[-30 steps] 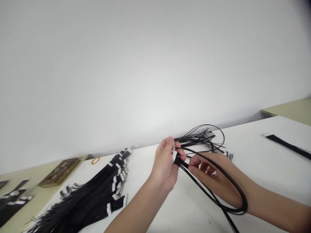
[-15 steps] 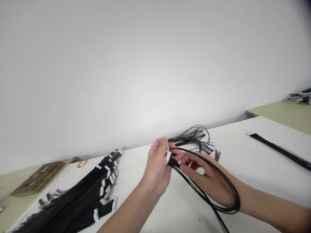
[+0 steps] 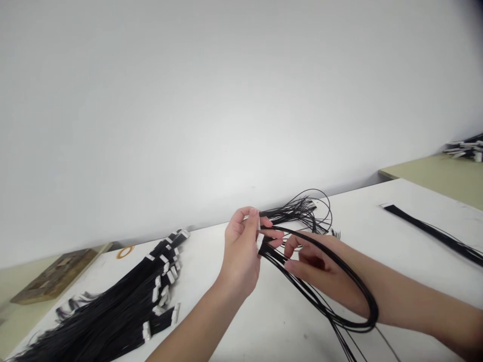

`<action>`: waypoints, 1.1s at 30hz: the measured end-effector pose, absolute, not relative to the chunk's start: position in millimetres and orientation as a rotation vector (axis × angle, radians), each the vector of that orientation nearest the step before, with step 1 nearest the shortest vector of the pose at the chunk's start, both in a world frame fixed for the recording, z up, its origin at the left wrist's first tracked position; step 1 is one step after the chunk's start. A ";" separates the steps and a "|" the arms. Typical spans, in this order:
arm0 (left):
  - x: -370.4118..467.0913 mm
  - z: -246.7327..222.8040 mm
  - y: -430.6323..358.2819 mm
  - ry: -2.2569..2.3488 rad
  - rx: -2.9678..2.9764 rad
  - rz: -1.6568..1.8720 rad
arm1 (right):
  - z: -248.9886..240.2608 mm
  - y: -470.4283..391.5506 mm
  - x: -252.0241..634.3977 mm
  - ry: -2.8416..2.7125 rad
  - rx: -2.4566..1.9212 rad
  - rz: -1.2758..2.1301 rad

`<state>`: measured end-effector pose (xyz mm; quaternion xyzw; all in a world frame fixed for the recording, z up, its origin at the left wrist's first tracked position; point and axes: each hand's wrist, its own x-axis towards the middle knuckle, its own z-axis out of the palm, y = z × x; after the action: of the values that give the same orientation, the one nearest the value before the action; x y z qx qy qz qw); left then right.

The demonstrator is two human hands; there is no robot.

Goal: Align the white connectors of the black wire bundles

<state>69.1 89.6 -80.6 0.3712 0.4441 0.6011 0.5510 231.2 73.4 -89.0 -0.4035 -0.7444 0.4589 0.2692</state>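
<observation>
My left hand (image 3: 243,251) is closed on the white connectors (image 3: 260,242) at the ends of a black wire harness (image 3: 372,306). From there the wires loop out to the right, around and in front of my right hand, and trail down past the bottom edge. My right hand (image 3: 320,261) is beside the wires with thumb and forefinger apart; its other fingers are partly hidden. Behind both hands lies a tangle of loose black wires (image 3: 298,211) on the white table (image 3: 279,322).
A pile of black harnesses (image 3: 113,311) with white connectors covers the table's left side. Beyond it are an orange ring (image 3: 125,252) and a wooden block (image 3: 56,276). Another harness (image 3: 433,231) lies at right. More harnesses (image 3: 468,148) rest on a far-right surface.
My right hand has drawn slightly right, away from the connectors, and its thumb and forefinger have parted. My left hand keeps its hold. More single wires show below the loop.
</observation>
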 end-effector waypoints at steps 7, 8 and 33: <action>67.9 -78.3 92.4 1.033 0.933 1.433 | -61.0 89.2 278.8 -1.829 -1.213 1.474; 67.8 -78.0 92.6 1.031 0.938 1.429 | -56.6 92.7 283.6 -1.749 -1.180 1.516; 64.0 -78.1 98.9 1.004 0.689 1.462 | -56.8 125.1 284.9 -0.814 -0.520 1.214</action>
<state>64.0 98.9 -78.1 0.2949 0.4296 0.6255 0.5808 284.9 125.1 -56.8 -0.2345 -0.3675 0.5480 0.7139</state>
